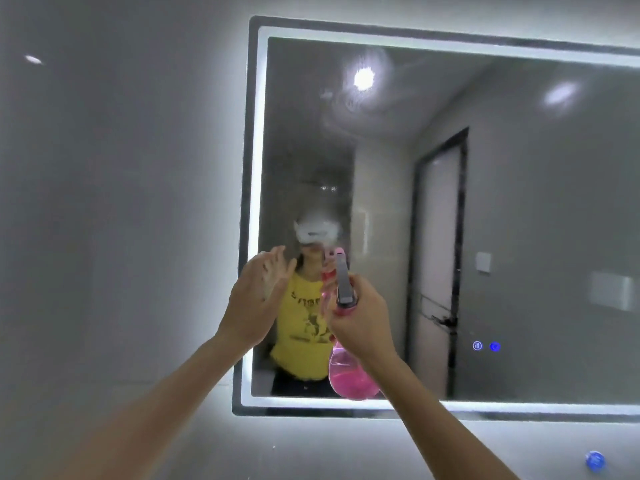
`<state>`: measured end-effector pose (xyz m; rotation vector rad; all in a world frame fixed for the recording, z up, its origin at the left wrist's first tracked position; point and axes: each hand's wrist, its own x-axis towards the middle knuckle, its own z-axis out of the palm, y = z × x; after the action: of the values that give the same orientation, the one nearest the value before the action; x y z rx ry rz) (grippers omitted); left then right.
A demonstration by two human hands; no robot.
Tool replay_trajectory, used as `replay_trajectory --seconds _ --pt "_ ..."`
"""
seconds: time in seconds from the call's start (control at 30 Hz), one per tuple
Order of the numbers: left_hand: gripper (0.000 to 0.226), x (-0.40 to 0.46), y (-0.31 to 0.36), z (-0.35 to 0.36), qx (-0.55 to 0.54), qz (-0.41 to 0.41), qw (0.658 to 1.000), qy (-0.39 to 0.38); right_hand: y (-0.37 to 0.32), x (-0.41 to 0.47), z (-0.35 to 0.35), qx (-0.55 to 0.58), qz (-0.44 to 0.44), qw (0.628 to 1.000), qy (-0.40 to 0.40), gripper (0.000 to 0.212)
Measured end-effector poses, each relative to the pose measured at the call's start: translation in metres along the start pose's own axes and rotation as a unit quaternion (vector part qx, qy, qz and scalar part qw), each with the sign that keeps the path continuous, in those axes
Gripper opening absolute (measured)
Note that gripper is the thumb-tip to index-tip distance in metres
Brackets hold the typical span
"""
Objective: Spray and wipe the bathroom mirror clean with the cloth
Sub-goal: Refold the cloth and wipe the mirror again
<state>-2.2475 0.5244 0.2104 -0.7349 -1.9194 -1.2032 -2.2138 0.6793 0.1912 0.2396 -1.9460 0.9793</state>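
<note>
Two blue glowing touch buttons [486, 346] sit low on the hazy, smeared, light-framed wall mirror [519, 202]. Before it, right hand [362, 320] grips a pink translucent spray bottle [349, 372]; left hand [258, 299] spreads open.

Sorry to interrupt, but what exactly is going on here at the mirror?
A person is cleaning the lit bathroom mirror. Their right hand grips a pink spray bottle, its nozzle aimed at the glass. Their left hand is raised beside it, open and holding nothing. Hazy smears show on the upper glass, and no cloth is in view.
</note>
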Motion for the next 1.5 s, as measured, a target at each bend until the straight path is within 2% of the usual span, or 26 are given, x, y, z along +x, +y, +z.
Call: replay_trajectory --seconds 0.17,0.33,0.57,0.87,1.0,1.07,1.1,1.17,1.27,1.5 --pt "0.041 0.03 0.003 0.0 0.008 0.054 0.998 0.012 -0.013 0.034 -0.006 0.008 -0.026 0.999 0.03 0.028" --pt "0.044 0.057 0.006 -0.003 0.03 0.075 0.996 0.047 -0.032 0.065 -0.018 0.045 -0.036 0.998 0.018 0.027" --pt "0.044 0.06 0.002 -0.01 0.043 0.08 0.994 0.059 -0.043 0.068 -0.037 0.046 -0.058 0.996 0.046 0.028" --pt "0.03 0.022 0.018 0.028 -0.054 0.073 0.996 0.017 -0.027 -0.004 -0.076 0.025 0.049 0.995 0.077 0.033" --pt "0.031 -0.016 0.015 0.06 -0.1 0.071 0.992 -0.029 -0.008 -0.045 -0.095 -0.046 0.121 0.987 0.094 0.022" --pt "0.029 -0.043 0.011 0.074 -0.122 0.096 0.986 -0.055 0.009 -0.074 -0.098 -0.053 0.18 0.979 0.076 0.035" --pt "0.031 -0.056 0.006 0.082 -0.128 0.09 0.985 -0.071 0.016 -0.09 -0.099 -0.054 0.208 0.974 0.065 0.039" --pt "0.04 -0.083 -0.007 0.097 -0.134 0.027 0.984 -0.112 0.031 -0.124 -0.099 -0.068 0.248 0.965 0.051 0.042" --pt "0.05 -0.124 -0.02 0.109 -0.095 -0.053 0.981 -0.159 0.052 -0.166 -0.093 -0.105 0.29 0.951 0.023 0.033" --pt "0.052 -0.181 -0.02 0.126 -0.041 -0.108 0.978 -0.171 0.095 -0.213 -0.103 -0.118 0.311 0.943 -0.021 0.027"
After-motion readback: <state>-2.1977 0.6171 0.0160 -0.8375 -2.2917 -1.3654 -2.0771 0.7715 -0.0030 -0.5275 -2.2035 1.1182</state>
